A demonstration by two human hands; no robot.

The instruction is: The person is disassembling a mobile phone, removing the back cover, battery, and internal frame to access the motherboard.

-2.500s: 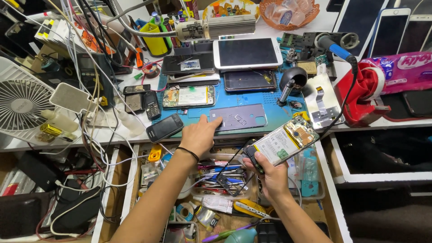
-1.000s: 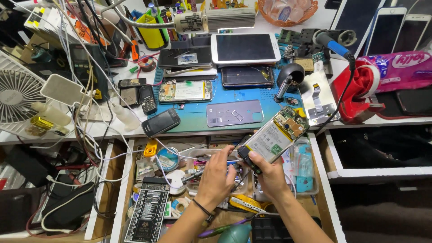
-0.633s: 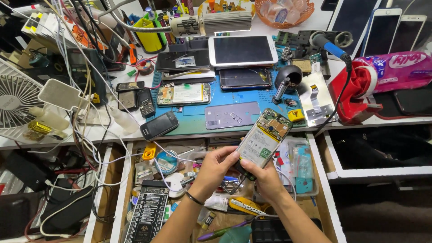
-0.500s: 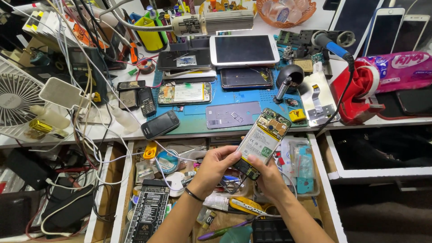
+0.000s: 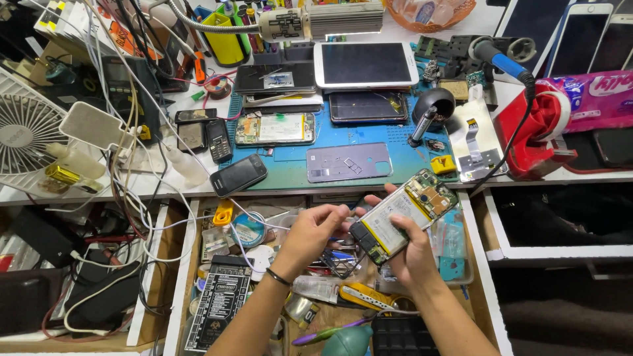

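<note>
My right hand [image 5: 410, 254] holds an opened phone [image 5: 402, 215] with its back off, showing a white battery and green circuit board. It is tilted over the open drawer. My left hand [image 5: 315, 231] reaches to the phone's lower left edge, fingertips touching it. A black band sits on my left wrist. On the blue work mat [image 5: 395, 135] above lies a grey phone back cover [image 5: 348, 162].
The open drawer [image 5: 198, 264] holds tools, tape and small parts. A white tablet [image 5: 364, 64], several phones, a black phone [image 5: 238, 175], a red tape dispenser [image 5: 537, 135], a fan [image 5: 26, 132] and tangled white cables crowd the bench.
My left hand left the bench edge, dipped into the drawer, then came up to the phone. My right hand brought the phone lower and closer to me.
</note>
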